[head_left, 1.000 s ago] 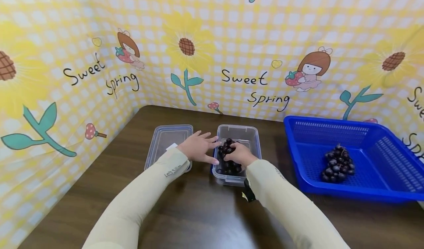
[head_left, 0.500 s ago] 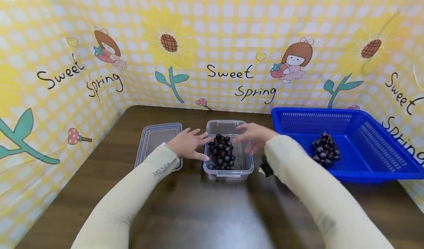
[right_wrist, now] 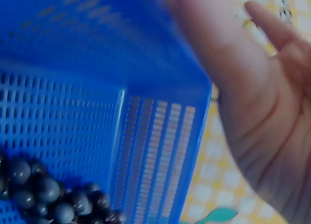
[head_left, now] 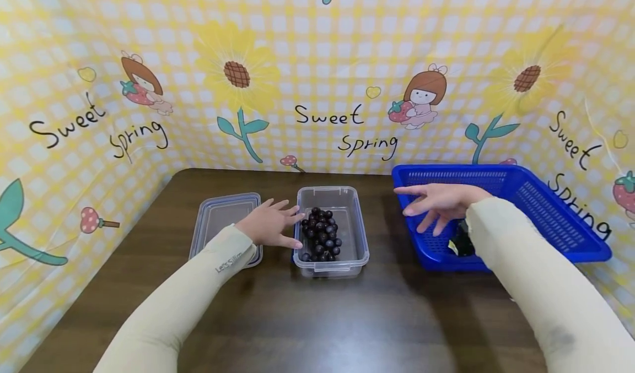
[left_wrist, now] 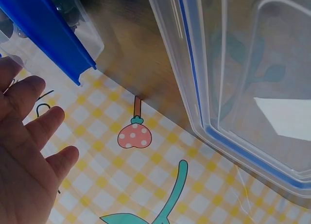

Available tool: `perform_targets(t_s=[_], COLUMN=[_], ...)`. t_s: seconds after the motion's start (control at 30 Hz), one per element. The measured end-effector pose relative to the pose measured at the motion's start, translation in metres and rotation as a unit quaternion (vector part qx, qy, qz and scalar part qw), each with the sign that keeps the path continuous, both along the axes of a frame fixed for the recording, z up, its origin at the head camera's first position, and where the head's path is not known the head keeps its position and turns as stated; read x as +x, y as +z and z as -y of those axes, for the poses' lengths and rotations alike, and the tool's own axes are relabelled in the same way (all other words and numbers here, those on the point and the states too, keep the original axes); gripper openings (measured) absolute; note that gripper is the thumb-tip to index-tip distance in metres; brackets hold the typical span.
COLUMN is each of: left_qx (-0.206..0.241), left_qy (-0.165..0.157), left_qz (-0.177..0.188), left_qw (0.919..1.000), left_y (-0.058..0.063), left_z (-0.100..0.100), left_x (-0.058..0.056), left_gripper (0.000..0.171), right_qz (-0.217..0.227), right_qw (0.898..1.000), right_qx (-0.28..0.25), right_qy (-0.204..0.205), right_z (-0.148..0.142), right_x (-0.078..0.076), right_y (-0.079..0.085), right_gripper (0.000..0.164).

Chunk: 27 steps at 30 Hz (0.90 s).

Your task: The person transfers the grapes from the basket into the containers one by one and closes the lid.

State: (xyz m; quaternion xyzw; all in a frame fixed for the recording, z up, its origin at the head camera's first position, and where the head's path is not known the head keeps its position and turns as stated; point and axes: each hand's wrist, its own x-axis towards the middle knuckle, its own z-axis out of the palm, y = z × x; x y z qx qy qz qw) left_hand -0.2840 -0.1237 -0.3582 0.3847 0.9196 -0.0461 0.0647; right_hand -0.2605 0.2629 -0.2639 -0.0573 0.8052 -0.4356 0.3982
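Note:
A bunch of dark grapes lies in the clear plastic container at the middle of the table. My left hand reaches the container's left rim with its fingers spread, and seems to touch it. Over the left part of the blue basket hangs my right hand, fingers spread and holding nothing. Another bunch of dark grapes lies on the basket floor in the right wrist view; in the head view my right hand and sleeve hide it.
A clear lid with a blue seal lies left of the container, partly under my left forearm. The brown table meets a checked cloth at its back and left. A black item shows at my right wrist.
My right hand has let go of the grapes in the container and moved right, over the blue basket. My left hand stays by the container. The head view has turned to the right.

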Motion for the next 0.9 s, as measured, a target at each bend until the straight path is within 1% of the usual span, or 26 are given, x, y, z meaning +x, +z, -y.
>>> perform_targets(t_s=[0.07, 0.13, 0.27, 0.37, 0.53, 0.63, 0.7, 0.8, 0.9], left_qx=[-0.006, -0.012, -0.021, -0.024, -0.017, -0.011, -0.009, -0.007, -0.004], left_qy=[0.000, 0.001, 0.011, 0.014, 0.016, 0.019, 0.019, 0.016, 0.015], left_qz=[0.003, 0.007, 0.018, 0.021, 0.026, 0.030, 0.029, 0.028, 0.030], left_qw=[1.0000, 0.9999, 0.9996, 0.9994, 0.9994, 0.9993, 0.9994, 0.9995, 0.9994], left_y=[0.001, 0.003, 0.008, 0.011, 0.012, 0.009, 0.007, 0.005, 0.004], left_z=[0.001, 0.000, -0.001, -0.001, 0.003, 0.005, 0.005, 0.004, 0.002], left_x=[0.002, 0.003, 0.004, 0.005, 0.006, 0.004, 0.004, 0.003, 0.003], left_gripper=[0.076, 0.076, 0.077, 0.077, 0.078, 0.078, 0.078, 0.078, 0.078], right_qz=[0.002, 0.009, 0.026, 0.029, 0.032, 0.026, 0.016, 0.002, -0.005], right_qw=[1.000, 1.000, 0.999, 0.999, 0.998, 0.997, 0.996, 0.993, 0.987], right_qx=[-0.015, -0.018, 0.005, 0.008, -0.024, -0.030, -0.025, -0.013, -0.010], right_qy=[-0.007, -0.019, -0.032, -0.037, -0.057, -0.072, -0.087, -0.121, -0.159], right_z=[-0.014, -0.029, -0.064, -0.094, -0.135, -0.149, -0.153, -0.155, -0.155], right_x=[0.004, 0.008, 0.015, 0.019, 0.020, 0.018, 0.018, 0.016, 0.015], right_y=[-0.001, 0.000, 0.004, 0.006, 0.003, -0.003, -0.007, -0.013, -0.019], right_gripper=[0.082, 0.084, 0.087, 0.087, 0.083, 0.082, 0.083, 0.084, 0.085])
